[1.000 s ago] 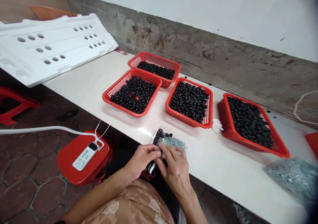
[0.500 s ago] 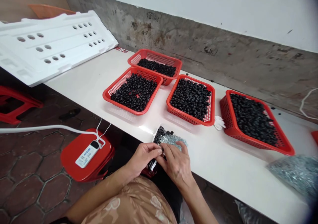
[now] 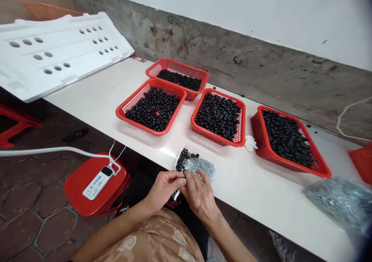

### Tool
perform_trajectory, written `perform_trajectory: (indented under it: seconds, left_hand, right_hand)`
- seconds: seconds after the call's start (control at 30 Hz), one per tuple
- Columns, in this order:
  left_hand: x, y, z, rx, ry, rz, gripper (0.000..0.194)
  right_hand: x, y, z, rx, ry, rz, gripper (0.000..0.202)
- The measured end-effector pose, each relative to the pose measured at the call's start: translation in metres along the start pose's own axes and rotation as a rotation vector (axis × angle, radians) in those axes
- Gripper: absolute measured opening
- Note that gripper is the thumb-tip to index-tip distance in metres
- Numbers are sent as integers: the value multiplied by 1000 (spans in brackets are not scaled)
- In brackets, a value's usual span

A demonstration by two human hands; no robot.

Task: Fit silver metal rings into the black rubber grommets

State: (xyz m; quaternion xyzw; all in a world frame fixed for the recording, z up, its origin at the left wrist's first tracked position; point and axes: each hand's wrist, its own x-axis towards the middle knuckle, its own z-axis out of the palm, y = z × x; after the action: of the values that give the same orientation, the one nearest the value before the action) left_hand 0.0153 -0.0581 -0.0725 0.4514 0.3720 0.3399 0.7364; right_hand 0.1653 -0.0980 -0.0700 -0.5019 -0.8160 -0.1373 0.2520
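At the table edge, left hand is narrow, thumb and forefinger pinched on a small dark piece, mostly hidden. Right hand has its fingers curled in against the left fingertips; I can't tell whether it grips the piece too. Tray sits just beyond both hands: black rings on its left side, metal bits on the right. Red baskets of similar black pieces stand farther back.

For good handling, I'd want the left pinch light and steady, with the right fingertips making the small adjustments. Squeezing too hard could shoot a piece this small out sideways. Working closer over the tray would catch drops better, since the table edge is near. I'd also tilt the right fingers away a little, as they block my view of the contact.
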Motion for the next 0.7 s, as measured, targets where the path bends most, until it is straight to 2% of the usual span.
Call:
perform_trajectory:
  seconds: [0.23, 0.4, 0.5, 0.6, 0.67, 0.7]
  left_hand:
    - [-3, -2, 5, 41, -37, -2, 32]
    - [-2, 5, 5, 67, -41, 1, 46]
    - [0, 7, 0, 74, -2, 26, 43]
    - [2, 3, -6, 110, 43, 20, 37]
    - [3, -2, -7, 113, 42, 8, 33]
    - [3, -3, -7, 108, 36, 8, 32]
  right_hand:
    - [0, 13, -7, 115, -29, -119, 14]
    - [1, 13, -14, 302, 29, 56, 11]
    - [5, 18, -19, 354, -1, 130, 9]
    - [19, 44, -31, 328, -19, 150, 12]
    - [33, 73, -43, 273, 70, 228, 20]
    - [40, 89, -48, 233, 140, 288, 32]
